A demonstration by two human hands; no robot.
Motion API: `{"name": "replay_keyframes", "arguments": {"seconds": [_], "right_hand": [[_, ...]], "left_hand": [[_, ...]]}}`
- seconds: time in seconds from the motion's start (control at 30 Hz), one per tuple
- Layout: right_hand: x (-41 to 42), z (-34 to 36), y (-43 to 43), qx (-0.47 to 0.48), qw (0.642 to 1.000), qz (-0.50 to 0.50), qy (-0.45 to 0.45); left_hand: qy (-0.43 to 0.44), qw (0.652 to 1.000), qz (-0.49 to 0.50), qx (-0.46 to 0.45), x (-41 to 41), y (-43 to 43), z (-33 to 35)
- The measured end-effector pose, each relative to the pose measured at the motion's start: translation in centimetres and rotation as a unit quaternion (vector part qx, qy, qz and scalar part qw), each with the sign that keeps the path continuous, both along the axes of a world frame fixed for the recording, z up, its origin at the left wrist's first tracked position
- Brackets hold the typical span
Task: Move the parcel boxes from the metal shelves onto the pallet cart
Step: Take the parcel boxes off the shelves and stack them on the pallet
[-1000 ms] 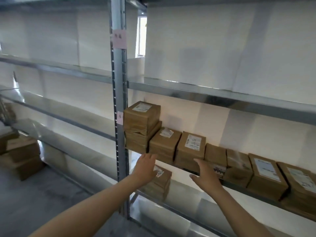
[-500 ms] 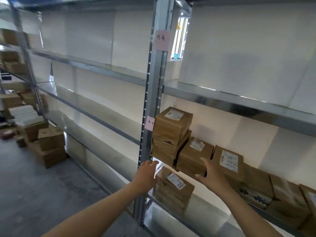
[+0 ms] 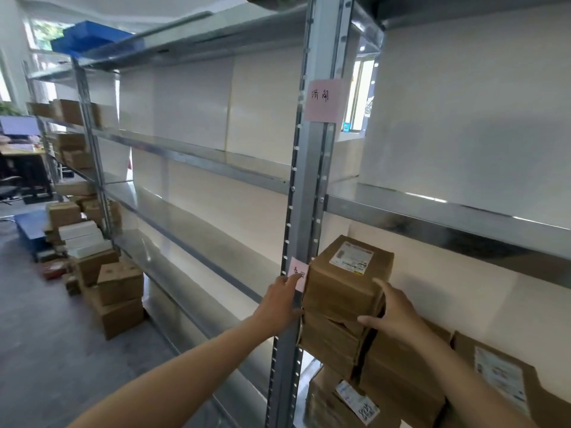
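Left hand (image 3: 282, 304): fingers straight and close together, lying against the upright post (image 3: 304, 211) just left of the stacked boxes. The fingertips are on the lower pink tag (image 3: 299, 273), and the hand grips nothing.
Right hand (image 3: 397, 316): spread wide, palm against the right side of the top box (image 3: 346, 282). The thumb is at its lower edge and the forefinger points up its side.
Top box: in the right bay of the metal shelves (image 3: 432, 211), just right of the post. It sits on a second box (image 3: 330, 341), a stack of two.
Same level, further right: two more boxes, one (image 3: 398, 384) beside the right forearm and one (image 3: 500, 375) with a white label.
Level below: one labelled box (image 3: 343, 403) in view.
Pink tags: two on the post, the upper one (image 3: 324, 100) handwritten.
Floor pile (image 3: 117, 291): brown and white boxes by the far post, too jumbled to count.
Pallet cart (image 3: 29, 227): blue, low on the floor beyond that pile.
Blue tray (image 3: 92, 37): on the top shelf, far left.
Desk (image 3: 21, 152): farthest left, with one monitor (image 3: 18, 125) on it.
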State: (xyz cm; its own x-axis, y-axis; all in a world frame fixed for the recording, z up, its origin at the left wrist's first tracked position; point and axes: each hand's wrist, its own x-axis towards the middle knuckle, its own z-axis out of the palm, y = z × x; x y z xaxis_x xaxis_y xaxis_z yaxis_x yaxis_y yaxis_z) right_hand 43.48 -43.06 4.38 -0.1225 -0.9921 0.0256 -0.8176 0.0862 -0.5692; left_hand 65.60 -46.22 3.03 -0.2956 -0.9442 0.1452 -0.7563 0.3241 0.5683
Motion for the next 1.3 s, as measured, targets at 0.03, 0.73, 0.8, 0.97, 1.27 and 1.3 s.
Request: {"name": "replay_keyframes", "arguments": {"seconds": [0.03,0.73,0.8,0.97,1.27,1.3], "right_hand": [[0.2,-0.2,-0.7,0.005,1.0,0.001,-0.009],[0.0,-0.5,-4.6,0.042,0.998,-0.042,-0.022],[0.3,-0.3,-4.7,0.044,0.997,-0.053,-0.016],[1.0,0.0,-4.5,0.049,0.995,-0.08,-0.022],[2.9,0.4,-3.6,0.044,0.987,-0.144,-0.047],[3.3,0.3,-3.3,0.041,0.986,-0.153,-0.049]], "left_hand": [[0.007,1.0,-0.002,0.003,-0.3,-0.5,0.0],[-0.005,0.984,-0.175,0.026,-2.6,-9.7,-0.8],[-0.009,0.982,-0.189,0.019,-2.3,-10.1,-0.8],[-0.004,0.977,-0.215,0.001,-1.9,-10.7,-1.3],[0.029,0.969,-0.244,-0.014,-1.5,-10.8,-1.4],[0.035,0.968,-0.25,-0.014,-1.3,-10.7,-1.4]]}}
